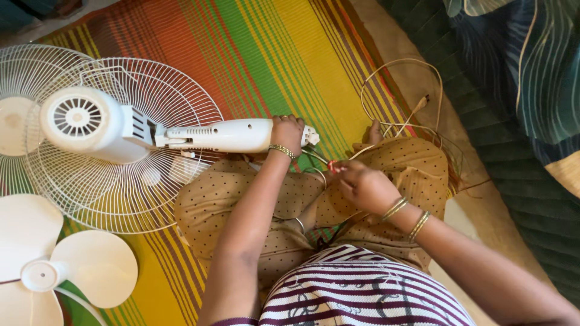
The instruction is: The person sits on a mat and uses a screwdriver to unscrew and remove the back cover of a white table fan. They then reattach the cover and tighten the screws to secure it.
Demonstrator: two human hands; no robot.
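A person seated cross-legged on a striped mat (272, 54) works on a dismantled white pedestal fan, seen from above. The left hand (286, 133) is clamped around the end of the fan's white neck housing (223, 135), which lies across the person's knee and leads left to the round motor housing (84, 121). The right hand (362, 184), held apart from the left, has its fingers pinched closed on a small red piece (333, 168) among thin wires (317, 158) trailing from the housing's end; what exactly it grips is too small to tell. A pale power cord (411, 90) loops on the mat just beyond the knees. 2 wire guard grilles (121, 193) lie under the motor, and the 3-blade white fan blade (54, 265) rests at lower left.
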